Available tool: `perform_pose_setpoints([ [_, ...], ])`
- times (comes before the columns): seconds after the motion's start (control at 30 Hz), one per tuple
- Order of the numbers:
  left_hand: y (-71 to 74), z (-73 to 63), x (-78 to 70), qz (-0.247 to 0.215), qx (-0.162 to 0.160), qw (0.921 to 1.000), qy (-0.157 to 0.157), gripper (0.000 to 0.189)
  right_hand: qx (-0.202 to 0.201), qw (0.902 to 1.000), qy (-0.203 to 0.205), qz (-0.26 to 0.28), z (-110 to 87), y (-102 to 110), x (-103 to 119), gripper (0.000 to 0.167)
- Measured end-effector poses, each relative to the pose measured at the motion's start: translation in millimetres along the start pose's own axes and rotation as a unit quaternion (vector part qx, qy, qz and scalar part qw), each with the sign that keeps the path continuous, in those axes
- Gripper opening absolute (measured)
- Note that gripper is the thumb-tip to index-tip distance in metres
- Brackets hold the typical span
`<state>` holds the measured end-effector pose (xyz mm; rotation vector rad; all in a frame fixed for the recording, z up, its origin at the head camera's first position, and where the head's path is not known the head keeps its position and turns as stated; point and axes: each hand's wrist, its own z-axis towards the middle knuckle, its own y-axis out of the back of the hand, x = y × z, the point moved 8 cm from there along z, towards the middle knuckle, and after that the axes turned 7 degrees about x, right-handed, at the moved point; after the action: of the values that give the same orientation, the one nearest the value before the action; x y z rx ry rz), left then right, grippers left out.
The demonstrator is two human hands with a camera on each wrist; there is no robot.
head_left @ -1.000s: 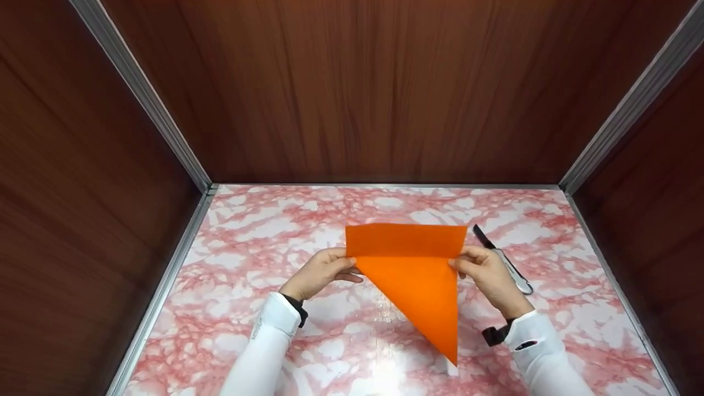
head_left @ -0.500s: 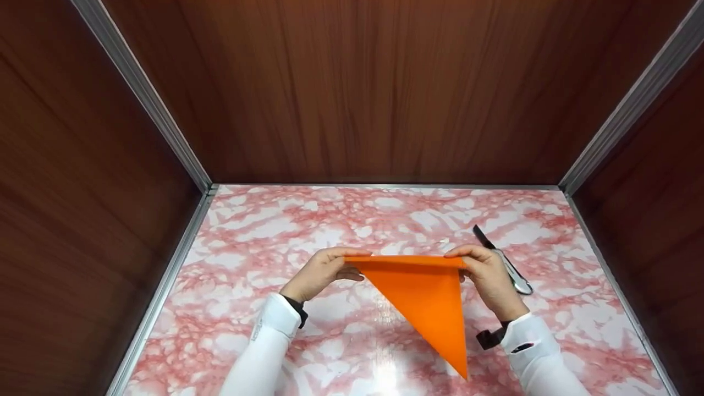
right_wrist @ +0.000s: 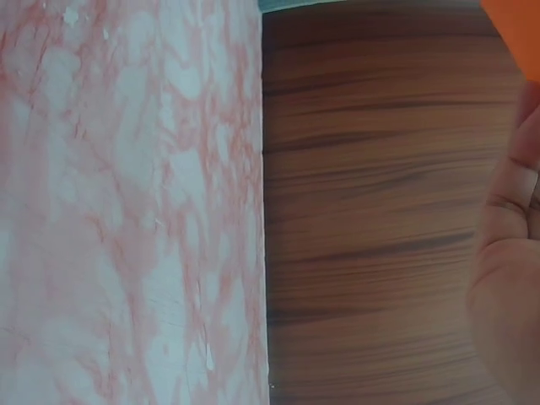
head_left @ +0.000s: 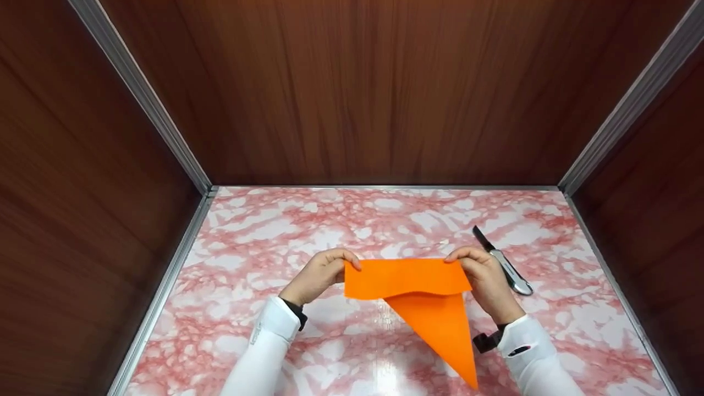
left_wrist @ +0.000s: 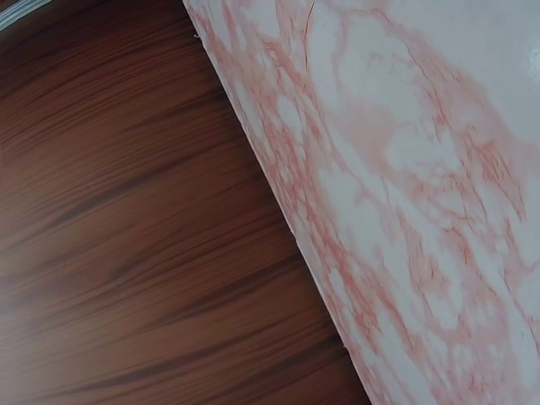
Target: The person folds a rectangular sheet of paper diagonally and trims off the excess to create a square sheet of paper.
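My left hand (head_left: 320, 274) and right hand (head_left: 489, 280) pinch the orange sheet (head_left: 407, 278) at its fold's 2 ends, presumably keeping the crease straight, over the worktop (head_left: 236, 297), short of the far edge. A knife (head_left: 502, 260) lies beside my right hand, toward the right edge.

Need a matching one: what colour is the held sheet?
The sheet is bright orange, clearest in the head view.

The head view looks forward and down over the red-and-white marbled surface (head_left: 258, 242) toward its far edge; both wrist views, nearer, share with it the surface and brown wood-grain panelling (head_left: 352, 99).
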<state>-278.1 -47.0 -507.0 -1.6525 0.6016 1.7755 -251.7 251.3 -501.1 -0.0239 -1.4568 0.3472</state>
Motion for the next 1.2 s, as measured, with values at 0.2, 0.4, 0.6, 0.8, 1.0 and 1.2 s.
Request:
perform_pose_setpoints([
  [0.2, 2.2, -1.1, 0.6, 0.004, -0.022, 0.9997, 0.012, 0.027, 0.037, 0.999, 0.024, -0.008, -0.9, -6.1, 4.8, 0.022],
  [0.4, 7.8, -2.4, -2.0, 0.088, -0.071, 0.9935, 0.013, 0.021, 0.003, 0.9942, -0.018, -0.106, 0.0, -3.5, 1.0, 0.026],
  [0.6, 11.2, -2.4, 0.3, 0.076, -0.099, 0.9919, 0.028, 0.037, 0.006, 0.989, -0.041, -0.142, -0.2, -2.7, -2.1, 0.041],
  [0.8, 10.8, -2.3, 0.1, 0.095, -0.091, 0.9907, 0.035, 0.044, 0.026, 0.9845, -0.059, -0.163, -0.8, -1.8, -3.3, 0.049],
  [1.0, 8.9, -2.7, -3.9, 0.13, -0.081, 0.9876, 0.037, 0.042, 0.042, 0.9703, -0.075, -0.226, -1.3, -0.1, -2.6, 0.053],
  [1.2, 6.6, -3.2, -6.4, 0.161, -0.066, 0.9842, 0.035, 0.047, 0.032, 0.9581, -0.067, -0.277, 0.2, 0.8, -0.8, 0.039],
])
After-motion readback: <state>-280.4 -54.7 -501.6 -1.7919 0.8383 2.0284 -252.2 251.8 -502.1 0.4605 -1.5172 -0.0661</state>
